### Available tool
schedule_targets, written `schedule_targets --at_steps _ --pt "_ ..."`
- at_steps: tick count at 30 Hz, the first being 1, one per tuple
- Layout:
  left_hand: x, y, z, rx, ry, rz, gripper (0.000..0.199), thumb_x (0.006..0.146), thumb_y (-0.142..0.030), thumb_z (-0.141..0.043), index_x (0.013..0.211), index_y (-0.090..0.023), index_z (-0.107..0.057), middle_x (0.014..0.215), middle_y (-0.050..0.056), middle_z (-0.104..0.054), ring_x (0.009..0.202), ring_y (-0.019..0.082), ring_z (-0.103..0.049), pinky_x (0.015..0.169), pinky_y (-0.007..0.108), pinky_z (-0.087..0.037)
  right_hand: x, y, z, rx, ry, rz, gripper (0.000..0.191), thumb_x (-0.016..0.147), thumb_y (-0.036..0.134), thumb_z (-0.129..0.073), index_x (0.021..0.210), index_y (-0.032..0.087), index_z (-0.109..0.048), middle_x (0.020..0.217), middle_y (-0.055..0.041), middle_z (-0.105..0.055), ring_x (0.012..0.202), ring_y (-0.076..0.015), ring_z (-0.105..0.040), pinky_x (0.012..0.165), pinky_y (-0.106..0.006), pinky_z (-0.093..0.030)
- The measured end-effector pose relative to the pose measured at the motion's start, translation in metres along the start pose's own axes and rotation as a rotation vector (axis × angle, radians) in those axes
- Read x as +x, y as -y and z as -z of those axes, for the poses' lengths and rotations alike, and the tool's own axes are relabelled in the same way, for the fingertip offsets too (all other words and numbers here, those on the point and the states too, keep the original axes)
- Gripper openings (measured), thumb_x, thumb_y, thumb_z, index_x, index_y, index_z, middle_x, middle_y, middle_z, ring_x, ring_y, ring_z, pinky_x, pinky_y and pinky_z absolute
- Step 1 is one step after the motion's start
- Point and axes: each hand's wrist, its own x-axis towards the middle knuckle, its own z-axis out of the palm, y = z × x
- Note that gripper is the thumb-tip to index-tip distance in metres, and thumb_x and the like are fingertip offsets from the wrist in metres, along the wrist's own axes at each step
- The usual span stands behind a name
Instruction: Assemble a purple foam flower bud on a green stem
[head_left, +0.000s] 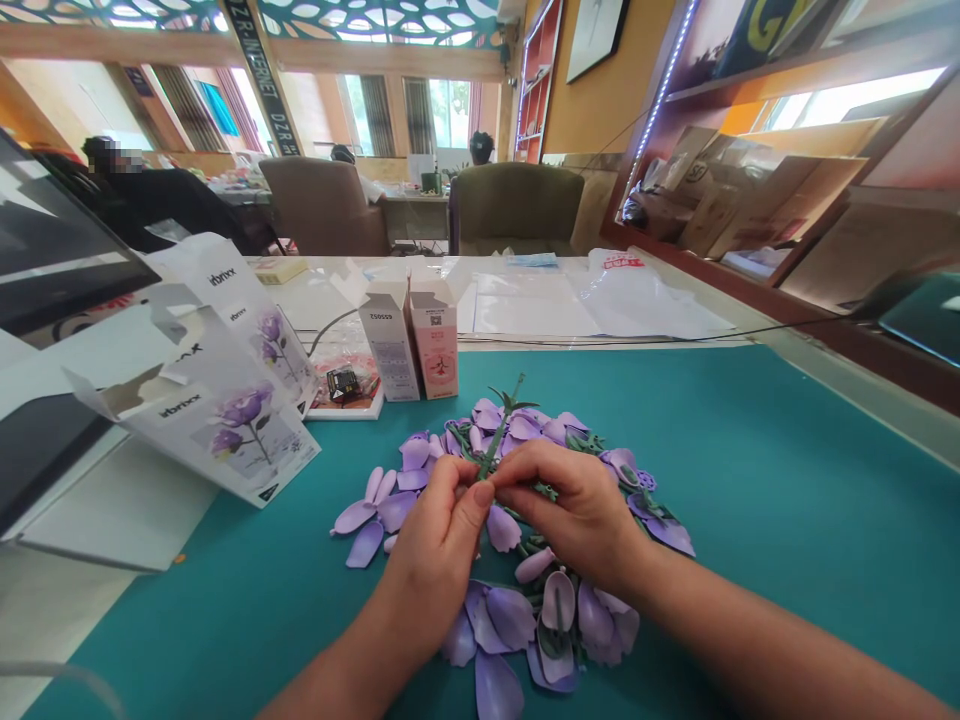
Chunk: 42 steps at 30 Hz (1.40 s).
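Note:
Between both hands, a green plastic flower stem with small pointed leaves near its top is held tilted, its tip away from me. My left hand is closed on its lower end, thumb and forefinger pinching. The fingertips of my right hand close on the same end, meeting the left thumb; the exact contact is hidden by the fingers. Beneath and around both hands lies a loose pile of purple plastic petals mixed with green stem pieces.
A green mat covers the table. To the left stand opened white boxes printed with a purple rose. Two small cartons stand behind the pile, beside a booklet with a small black item. White plastic bags lie farther back.

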Motion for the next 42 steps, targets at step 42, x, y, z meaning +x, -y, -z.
schedule_targets --at_steps 42 --pt "0.002 -0.002 -0.009 -0.056 0.063 0.003 0.026 0.089 -0.044 -0.053 0.081 -0.022 -0.042 0.054 -0.010 -0.041 0.039 0.003 -0.028 0.038 0.016 -0.022 0.002 -0.004 0.005 -0.221 0.042 0.134 0.012 0.090 0.016 -0.057 0.081 0.020 -0.065 0.076 -0.0008 -0.069 0.070 -0.0123 -0.063 0.065 -0.022 -0.048"
